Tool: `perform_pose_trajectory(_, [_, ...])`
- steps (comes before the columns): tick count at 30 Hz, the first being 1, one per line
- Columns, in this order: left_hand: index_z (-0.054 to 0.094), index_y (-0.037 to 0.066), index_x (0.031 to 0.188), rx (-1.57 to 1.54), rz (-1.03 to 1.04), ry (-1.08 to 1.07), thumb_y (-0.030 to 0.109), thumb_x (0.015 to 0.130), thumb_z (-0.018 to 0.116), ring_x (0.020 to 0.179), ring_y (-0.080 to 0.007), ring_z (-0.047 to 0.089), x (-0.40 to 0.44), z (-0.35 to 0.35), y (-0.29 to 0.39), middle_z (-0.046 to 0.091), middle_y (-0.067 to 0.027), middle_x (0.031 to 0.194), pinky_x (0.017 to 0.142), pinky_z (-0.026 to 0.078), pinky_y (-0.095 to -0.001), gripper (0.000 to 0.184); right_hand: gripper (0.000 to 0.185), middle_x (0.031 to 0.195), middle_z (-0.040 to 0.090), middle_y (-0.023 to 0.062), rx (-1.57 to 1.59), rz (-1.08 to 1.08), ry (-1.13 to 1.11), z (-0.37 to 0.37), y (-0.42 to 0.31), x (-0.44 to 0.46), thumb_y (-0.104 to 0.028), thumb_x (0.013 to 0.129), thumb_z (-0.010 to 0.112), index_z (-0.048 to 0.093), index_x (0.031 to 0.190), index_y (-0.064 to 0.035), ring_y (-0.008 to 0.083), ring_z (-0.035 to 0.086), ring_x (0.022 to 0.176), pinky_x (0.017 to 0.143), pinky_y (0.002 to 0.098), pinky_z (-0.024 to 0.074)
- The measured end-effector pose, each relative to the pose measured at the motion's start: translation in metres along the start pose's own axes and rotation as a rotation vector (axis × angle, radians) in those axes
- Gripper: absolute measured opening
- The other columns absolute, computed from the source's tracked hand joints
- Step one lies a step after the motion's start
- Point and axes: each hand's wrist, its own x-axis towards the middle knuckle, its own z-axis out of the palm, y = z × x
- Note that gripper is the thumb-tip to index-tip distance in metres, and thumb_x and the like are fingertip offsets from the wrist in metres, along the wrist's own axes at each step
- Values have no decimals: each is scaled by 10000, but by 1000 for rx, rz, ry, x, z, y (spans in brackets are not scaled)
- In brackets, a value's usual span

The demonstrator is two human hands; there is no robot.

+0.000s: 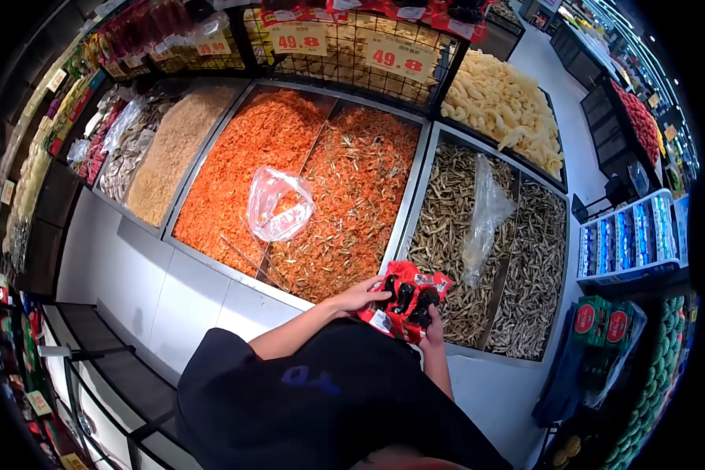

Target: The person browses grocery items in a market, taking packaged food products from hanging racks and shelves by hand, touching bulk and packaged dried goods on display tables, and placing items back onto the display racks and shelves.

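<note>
In front of my chest, both hands hold a red packet [404, 304] with glossy black contents showing and a white label at its lower edge. My left hand [360, 298] grips its left side, with the thumb over the front. My right hand [433, 327] is closed around the lower right side. What the black contents are, I cannot make out. Just beyond the packet lie a bin of orange dried shrimp [270, 141] and a bin of small dried fish [454, 188].
A crumpled clear plastic bag [280, 205] lies on the orange shrimp, another bag [489, 215] on the dried fish. Similar red packets [456, 17] hang above a wire rack with price signs [402, 59]. A dark metal rack [106, 352] stands at left, blue-and-white boxes [630, 235] at right.
</note>
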Motion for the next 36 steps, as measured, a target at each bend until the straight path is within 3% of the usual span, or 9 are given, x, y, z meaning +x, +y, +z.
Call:
perform_pose_trajectory(1, [313, 42, 1393, -88, 1, 41, 141, 893, 598, 1165, -164, 488, -1, -2, 0, 489, -100, 1292, 1001, 394, -314, 584, 547, 1286, 505, 192, 82, 9, -9, -1, -3, -1, -283, 885, 564, 390, 1321, -2, 335, 519, 1163, 1010, 489, 405])
perform_pose_trajectory(4, [281, 68, 1407, -191, 98, 52, 73, 888, 577, 1133, -184, 524, 2, -11, 6, 492, -107, 1291, 973, 437, -339, 597, 522, 1270, 521, 184, 88, 9, 53, -19, -5, 0, -269, 883, 569, 413, 1308, -8, 330, 532, 1147, 1007, 484, 410])
perform_pose_trajectory(10, [271, 58, 1405, -81, 216, 153, 91, 873, 612, 1049, -185, 579, 5, -23, 58, 525, -117, 1242, 912, 486, -354, 633, 558, 1235, 555, 160, 80, -65, 119, -38, 3, 2, -421, 887, 536, 449, 1298, -53, 328, 565, 1097, 960, 486, 441])
perform_pose_trajectory(16, [-1, 280, 1454, 154, 589, 305, 150, 808, 679, 1069, -369, 562, -3, -28, 208, 422, -272, 1304, 843, 518, -546, 947, 570, 1235, 534, 204, 222, -7, -25, -28, -5, -9, -323, 868, 598, 411, 1298, 2, 345, 547, 1123, 975, 503, 435])
perform_pose_trajectory(22, [387, 133, 1358, 479, 1026, 244, 106, 887, 572, 1026, -264, 595, -5, -22, 374, 537, -162, 1176, 811, 561, -451, 507, 568, 1230, 551, 182, 26, -121, 82, -22, 1, -13, -414, 894, 518, 434, 1296, -21, 338, 553, 1114, 992, 486, 415])
perform_pose_trajectory(26, [423, 93, 1349, 799, 1296, 359, 148, 880, 611, 1052, -175, 568, 6, -28, 460, 560, -119, 1181, 904, 491, -307, 508, 549, 1223, 557, 179, 38, -160, 70, -13, -1, -15, -400, 892, 529, 446, 1284, -23, 333, 565, 1094, 947, 476, 455])
perform_pose_trajectory(28, [450, 122, 1346, 840, 1288, 358, 193, 882, 627, 1049, -139, 554, 16, -40, 492, 544, -87, 1229, 894, 460, -260, 502, 507, 1239, 534, 206, 252, -50, -172, -20, -2, -16, -316, 920, 494, 409, 1303, 5, 353, 549, 1117, 965, 505, 439])
perform_pose_trajectory(32, [467, 172, 1338, 1052, 1283, 453, 258, 869, 646, 1104, -142, 526, 22, -40, 515, 520, -82, 1276, 889, 456, -273, 509, 554, 1262, 513, 216, 32, -138, 46, 4, 1, -22, -341, 912, 501, 387, 1319, 16, 362, 530, 1141, 974, 504, 430])
perform_pose_trajectory(36, [465, 199, 1336, 911, 1019, 437, 281, 866, 648, 1165, -187, 508, 23, -20, 512, 491, -81, 1330, 879, 483, -347, 510, 588, 1261, 515, 213, 76, -112, 42, 14, 4, -22, -391, 905, 497, 392, 1322, 10, 362, 526, 1147, 981, 502, 422])
